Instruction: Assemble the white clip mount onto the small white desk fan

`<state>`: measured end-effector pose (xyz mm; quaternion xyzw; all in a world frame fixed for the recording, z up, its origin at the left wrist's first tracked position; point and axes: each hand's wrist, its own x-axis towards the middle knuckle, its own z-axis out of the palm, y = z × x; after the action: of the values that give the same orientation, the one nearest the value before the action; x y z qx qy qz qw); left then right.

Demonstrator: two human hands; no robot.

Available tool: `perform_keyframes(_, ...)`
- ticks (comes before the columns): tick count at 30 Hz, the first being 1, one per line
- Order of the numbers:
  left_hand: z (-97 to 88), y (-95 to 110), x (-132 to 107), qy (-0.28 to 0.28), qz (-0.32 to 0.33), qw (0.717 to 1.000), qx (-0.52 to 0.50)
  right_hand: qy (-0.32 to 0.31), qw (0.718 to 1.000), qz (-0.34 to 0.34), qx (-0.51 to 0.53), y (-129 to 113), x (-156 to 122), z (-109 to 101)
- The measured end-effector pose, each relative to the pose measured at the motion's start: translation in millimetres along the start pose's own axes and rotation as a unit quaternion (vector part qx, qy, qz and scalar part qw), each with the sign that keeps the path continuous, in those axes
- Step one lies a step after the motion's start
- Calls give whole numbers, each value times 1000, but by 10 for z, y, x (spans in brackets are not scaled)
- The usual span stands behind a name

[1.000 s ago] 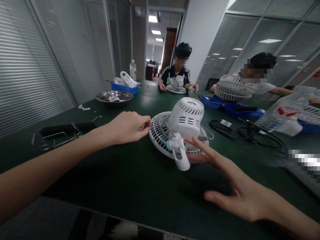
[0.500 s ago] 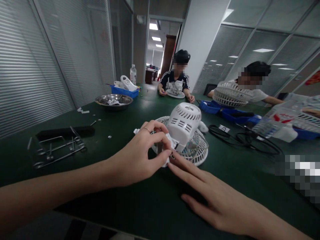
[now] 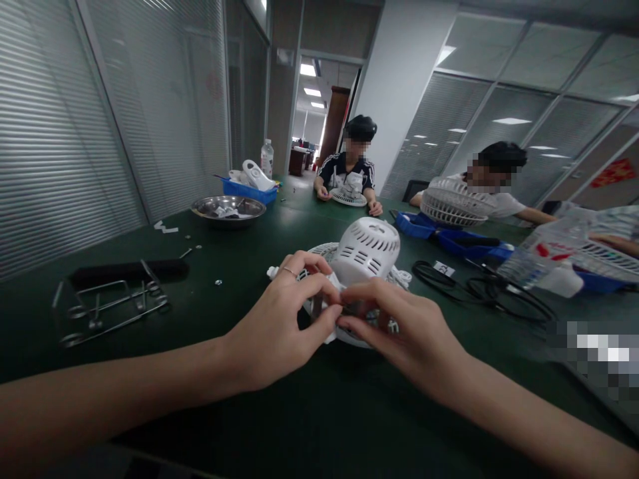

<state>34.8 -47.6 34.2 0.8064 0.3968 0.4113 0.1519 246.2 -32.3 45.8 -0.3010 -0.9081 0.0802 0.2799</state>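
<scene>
Fan housing (image 3: 368, 247) beyond the fingers (image 3: 322, 326)

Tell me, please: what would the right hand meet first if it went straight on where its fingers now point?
Most likely the left hand: its fingertips lie directly ahead of the right hand, beside the white fan motor housing. Depth is unclear, so they may already touch.

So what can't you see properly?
In the head view:
Whatever sits between the bare left hand and bare right hand: they cover it.
Much of the round white plastic fan grille: behind both hands.
White scraps in the shiny metal bowl: too small.
Person at far right: cut off by the edge.
</scene>
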Motion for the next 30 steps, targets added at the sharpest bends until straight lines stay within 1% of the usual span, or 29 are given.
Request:
perform_keyframes(2,-17,-23,10,1,-3,1000,-2,-9,1000,-15,14,-13,143,-18)
perform_keyframes(4,-33,-53,31,3,-6,1000,-2,-1,999,-19,28,-16,221,-26)
perform_keyframes(7,-35,-88,54,-2,-11,1000,-13,7,1000,-14,17,-16,229,-57)
perform_keyframes(9,-19,-100,51,9,-33,999,-28,4,1000,-18,-4,-17,198,-101)
perform_keyframes(12,-2,-124,40,37,-97,994,-14,9,999,-31,-41,-5,144,-181)
perform_keyframes(14,-16,-175,58,39,-140,989,18,13,997,-33,-71,16,122,-222)
perform_keyframes(16,-51,-262,110,26,-189,982,20,12,993,-42,-106,41,120,-245)
perform_keyframes(17,-73,-316,146,12,-218,976,2,11,991,-51,-123,53,130,-251)
perform_keyframes(19,-117,-426,228,-26,-276,959,-62,17,983,-82,-167,69,180,-256)
perform_keyframes(20,-135,-477,266,-41,-292,950,-97,23,976,-101,-191,72,223,-257)
perform_keyframes(22,-162,-557,325,-49,-294,943,-152,38,962,-138,-234,69,345,-256)
perform_keyframes(25,-178,-608,362,-36,-256,947,-193,49,949,-169,-261,57,593,-231)
perform_keyframes(28,-173,-590,365,-20,-229,948,-218,42,948,-165,-270,64,845,-160)
perform_keyframes(30,-155,-576,362,-12,-231,945,-231,18,950,-156,-270,85,968,-96)
